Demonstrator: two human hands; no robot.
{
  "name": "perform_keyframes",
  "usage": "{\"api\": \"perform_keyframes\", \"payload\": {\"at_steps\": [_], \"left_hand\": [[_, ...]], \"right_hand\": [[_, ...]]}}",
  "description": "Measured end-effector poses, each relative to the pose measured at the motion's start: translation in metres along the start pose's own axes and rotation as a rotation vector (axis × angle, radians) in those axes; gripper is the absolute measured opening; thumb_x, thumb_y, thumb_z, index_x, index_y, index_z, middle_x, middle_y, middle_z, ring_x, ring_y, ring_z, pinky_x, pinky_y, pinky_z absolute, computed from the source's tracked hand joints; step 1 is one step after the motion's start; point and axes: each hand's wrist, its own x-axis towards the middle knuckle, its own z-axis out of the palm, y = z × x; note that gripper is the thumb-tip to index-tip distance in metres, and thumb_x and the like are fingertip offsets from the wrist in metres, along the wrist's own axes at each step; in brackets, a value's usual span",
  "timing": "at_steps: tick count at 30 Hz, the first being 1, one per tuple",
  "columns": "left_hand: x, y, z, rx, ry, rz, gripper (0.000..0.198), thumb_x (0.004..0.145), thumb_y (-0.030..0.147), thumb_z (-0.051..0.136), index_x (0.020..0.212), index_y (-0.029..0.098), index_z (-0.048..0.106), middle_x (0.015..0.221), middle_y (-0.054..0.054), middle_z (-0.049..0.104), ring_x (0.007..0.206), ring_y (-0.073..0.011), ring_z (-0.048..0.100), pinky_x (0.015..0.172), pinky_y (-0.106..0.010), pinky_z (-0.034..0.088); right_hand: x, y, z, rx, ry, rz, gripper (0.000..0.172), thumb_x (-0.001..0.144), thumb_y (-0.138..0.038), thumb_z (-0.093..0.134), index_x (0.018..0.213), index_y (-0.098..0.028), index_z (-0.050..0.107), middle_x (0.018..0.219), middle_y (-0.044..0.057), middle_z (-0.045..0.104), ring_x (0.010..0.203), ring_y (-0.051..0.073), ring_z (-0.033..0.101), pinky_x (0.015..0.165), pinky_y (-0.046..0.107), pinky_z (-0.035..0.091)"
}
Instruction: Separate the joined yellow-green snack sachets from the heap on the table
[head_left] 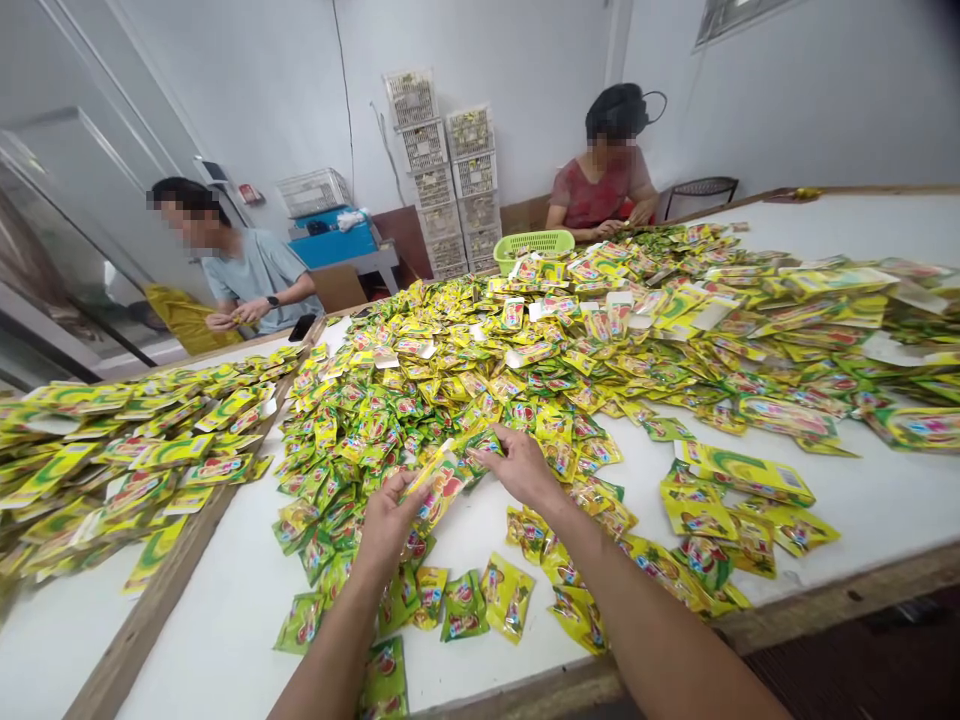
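Note:
My left hand [388, 520] is closed round a small stack of yellow-green sachets [439, 485], held just above the white table [862, 500]. My right hand [517, 465] reaches forward beside it, fingers bent and pinching at a sachet on the edge of the big heap of sachets [525, 370]. Loose sachets [487, 600] lie scattered under both forearms near the table's front edge.
Long packed strips [746, 472] lie to the right, and more sachets cover a second table [112, 450] on the left. A green basket [534, 245] stands at the far edge. Two seated people [247, 270] [604, 185] work at the far side. Stacked white crates [446, 180] line the wall.

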Motion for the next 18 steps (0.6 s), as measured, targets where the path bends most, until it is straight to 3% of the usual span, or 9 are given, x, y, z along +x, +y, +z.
{"api": "perform_keyframes", "payload": {"at_steps": [5, 11, 18], "left_hand": [[-0.001, 0.006, 0.001, 0.006, -0.021, 0.004, 0.028, 0.068, 0.041, 0.068, 0.085, 0.018, 0.065, 0.081, -0.002, 0.067, 0.070, -0.0151, 0.059, 0.064, -0.023, 0.046], [-0.001, 0.006, -0.004, 0.098, -0.096, -0.005, 0.026, 0.070, 0.040, 0.066, 0.086, 0.019, 0.065, 0.083, 0.000, 0.067, 0.067, -0.0134, 0.058, 0.055, -0.020, 0.041], [0.000, 0.000, -0.005, -0.088, -0.158, -0.034, 0.025, 0.066, 0.034, 0.072, 0.083, 0.017, 0.065, 0.077, 0.000, 0.067, 0.063, -0.0114, 0.057, 0.060, -0.021, 0.042]], "right_hand": [[0.001, 0.001, 0.001, 0.019, 0.028, 0.081, 0.034, 0.069, -0.046, 0.054, 0.057, -0.021, 0.034, 0.053, -0.006, 0.031, 0.053, 0.010, 0.028, 0.050, 0.023, 0.020], [0.002, 0.009, 0.006, 0.095, -0.123, -0.026, 0.032, 0.070, -0.045, 0.056, 0.057, -0.020, 0.041, 0.052, -0.006, 0.033, 0.053, 0.010, 0.031, 0.050, 0.022, 0.022], [-0.001, 0.008, 0.015, 0.023, 0.034, -0.155, 0.039, 0.072, -0.041, 0.056, 0.051, -0.019, 0.032, 0.062, -0.003, 0.039, 0.059, 0.011, 0.038, 0.056, 0.024, 0.029]]}}
